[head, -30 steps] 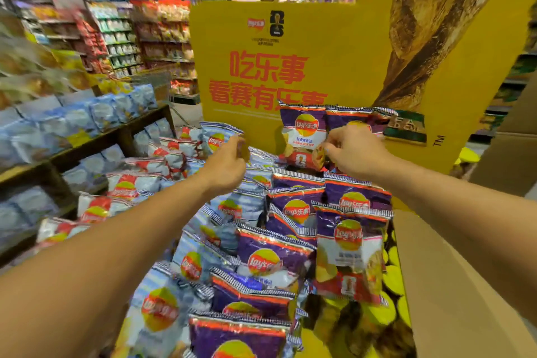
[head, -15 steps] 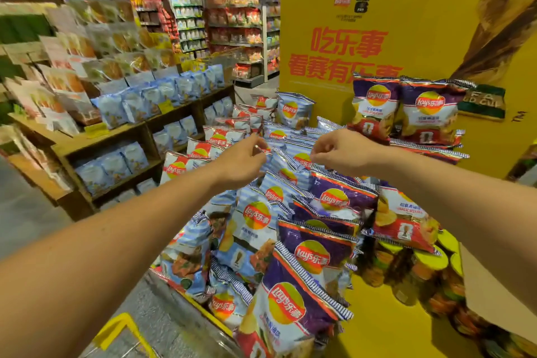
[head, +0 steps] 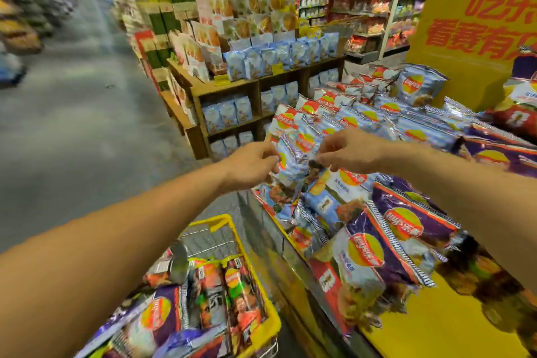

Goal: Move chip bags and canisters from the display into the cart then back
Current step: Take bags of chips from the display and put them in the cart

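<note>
Chip bag (head: 293, 154), light blue, hangs between both hands above the edge of the yellow display (head: 430, 328). Left hand (head: 251, 167) pinches its left edge, fingers curled, arm stretched forward. Right hand (head: 347, 151) pinches its top right corner, wrist bent inward. Yellow cart (head: 263, 325) with bags stands below the left arm.

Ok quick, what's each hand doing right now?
Left hand: pinching the left edge of a light blue chip bag.
Right hand: pinching the same bag at its right edge.
</note>
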